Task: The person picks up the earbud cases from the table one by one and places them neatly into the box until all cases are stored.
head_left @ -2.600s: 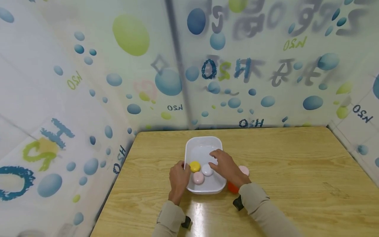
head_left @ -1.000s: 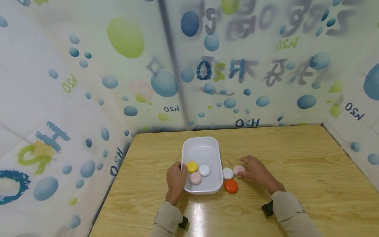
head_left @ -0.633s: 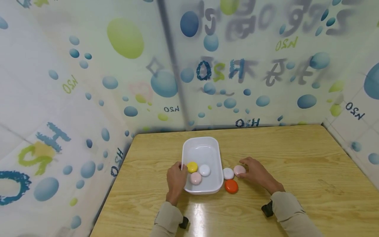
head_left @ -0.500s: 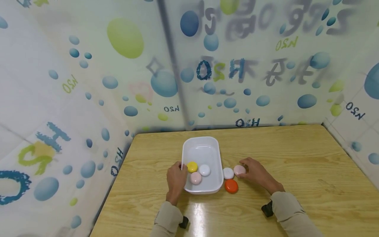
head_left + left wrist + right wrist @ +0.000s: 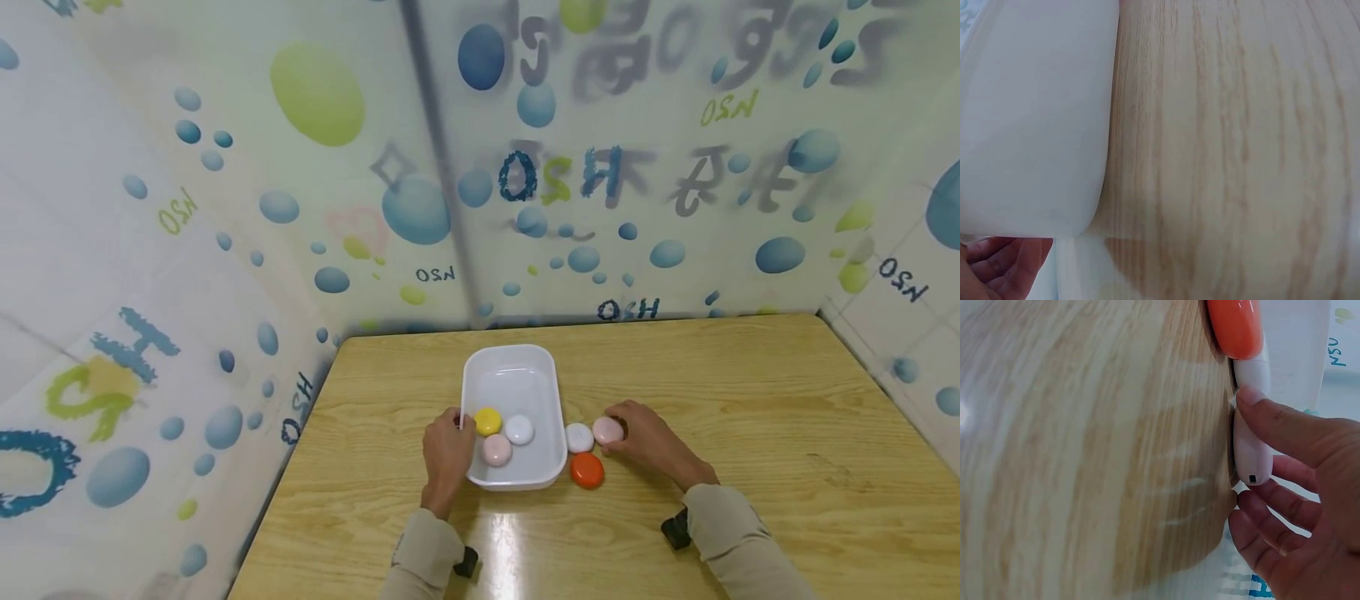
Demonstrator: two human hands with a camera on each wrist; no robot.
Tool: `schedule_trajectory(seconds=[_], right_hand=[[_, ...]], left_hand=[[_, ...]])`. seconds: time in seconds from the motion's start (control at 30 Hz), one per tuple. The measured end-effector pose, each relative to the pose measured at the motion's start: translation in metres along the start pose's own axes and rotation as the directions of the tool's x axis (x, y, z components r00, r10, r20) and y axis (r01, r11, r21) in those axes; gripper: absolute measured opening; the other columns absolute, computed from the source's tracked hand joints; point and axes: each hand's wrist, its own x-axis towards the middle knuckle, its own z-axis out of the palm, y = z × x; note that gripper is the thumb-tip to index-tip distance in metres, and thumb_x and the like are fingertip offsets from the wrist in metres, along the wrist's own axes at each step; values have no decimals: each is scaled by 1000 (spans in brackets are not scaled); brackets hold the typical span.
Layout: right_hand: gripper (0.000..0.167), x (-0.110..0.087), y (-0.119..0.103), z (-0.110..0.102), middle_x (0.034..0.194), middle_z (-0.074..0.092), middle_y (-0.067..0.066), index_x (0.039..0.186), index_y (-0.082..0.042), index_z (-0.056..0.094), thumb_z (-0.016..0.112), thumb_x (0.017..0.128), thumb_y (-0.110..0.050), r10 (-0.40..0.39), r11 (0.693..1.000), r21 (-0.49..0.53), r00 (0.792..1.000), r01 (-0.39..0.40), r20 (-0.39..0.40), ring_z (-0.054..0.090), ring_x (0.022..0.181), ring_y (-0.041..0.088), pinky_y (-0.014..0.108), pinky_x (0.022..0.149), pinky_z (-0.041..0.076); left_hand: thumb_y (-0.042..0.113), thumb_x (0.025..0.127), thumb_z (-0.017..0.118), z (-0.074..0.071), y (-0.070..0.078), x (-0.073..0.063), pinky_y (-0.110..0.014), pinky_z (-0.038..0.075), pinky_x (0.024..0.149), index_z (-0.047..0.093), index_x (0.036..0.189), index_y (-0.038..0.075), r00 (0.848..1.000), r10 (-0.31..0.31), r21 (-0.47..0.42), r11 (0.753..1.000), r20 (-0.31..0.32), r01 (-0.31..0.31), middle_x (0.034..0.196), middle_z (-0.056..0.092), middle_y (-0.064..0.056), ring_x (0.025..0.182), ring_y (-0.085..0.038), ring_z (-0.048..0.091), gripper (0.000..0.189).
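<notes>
Our right hand pinches the pink disc between thumb and fingers; the grasp is narrow, just the width of the disc. The right wrist view shows the thumb along one face, fingers behind the other, and a small dark slot in the disc's edge. The disc is on the table, right of the tub.

Our left hand holds the tub by its left wall, fingers curled at the rim; in the left wrist view the tub hides part of them, so we cannot tell how each one lies.

Between the pink disc and the tub lies a white disc, with a red disc just beside it, nearer to us. Inside the tub, towards our end, we see a yellow disc, a second white disc and a second pink one, grouped close together.

We wear beige sleeves. Beyond the table rises a pale wall printed with blue and green bubbles.
</notes>
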Motion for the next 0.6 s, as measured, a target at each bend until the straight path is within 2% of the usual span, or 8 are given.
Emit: schedule_trajectory(seconds=[0.2, 0.6], right_hand=[[53, 0, 0, 0, 118, 64, 22, 121, 8, 62, 83, 79, -16, -1, 1000, -5, 1000, 1, 4, 61, 104, 34, 51, 92, 49], [48, 0, 1, 2, 112, 65, 18, 119, 7, 64, 81, 80, -14, 2, 1000, 0, 1000, -2, -15, 61, 99, 30, 50, 89, 50]], left_hand=[[16, 88, 62, 0, 0, 0, -42, 52, 68, 73, 95, 0, 1000, 6, -3, 1000, -7, -6, 81, 71, -11, 74, -26, 65, 21], [14, 88, 63, 0, -1, 0, -40, 50, 64, 72, 92, -1, 1000, 18, -11, 1000, -7, -18, 78, 69, -11, 71, -24, 62, 18]])
